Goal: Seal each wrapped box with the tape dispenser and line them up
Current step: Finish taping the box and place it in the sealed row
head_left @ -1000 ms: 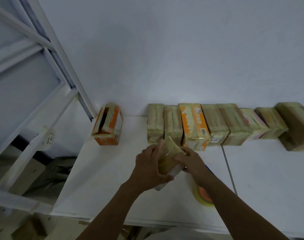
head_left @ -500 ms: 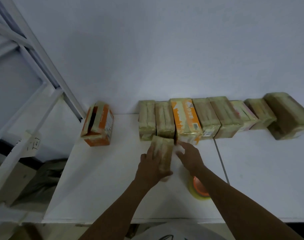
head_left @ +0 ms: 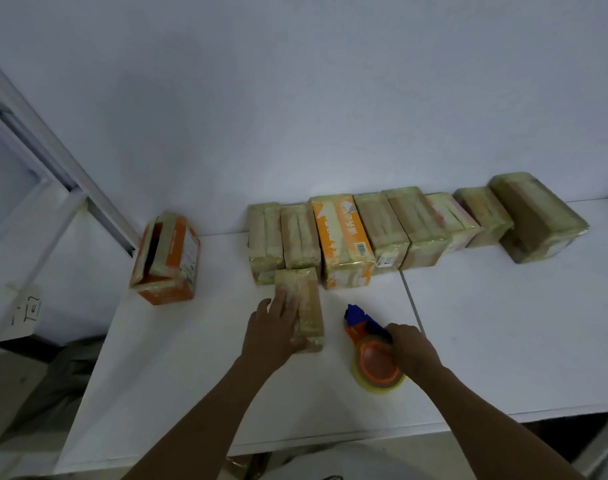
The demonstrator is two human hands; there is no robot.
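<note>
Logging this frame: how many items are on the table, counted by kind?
Wrapped boxes in the back row: 8
Loose wrapped box under the left hand: 1
Orange box standing apart at the left: 1
Tape dispenser in the right hand: 1
Total: 11

Orange-and-blue tape dispenser (head_left: 368, 337), yellowish tape roll (head_left: 378, 382), orange box (head_left: 165, 259), white table (head_left: 503, 323).

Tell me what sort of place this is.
Probably a small packing or dispatch bench. A row of tape-wrapped boxes stands along the plain wall on a white table, the right hand grips a tape dispenser, and a bare metal frame rises at the left.
</note>
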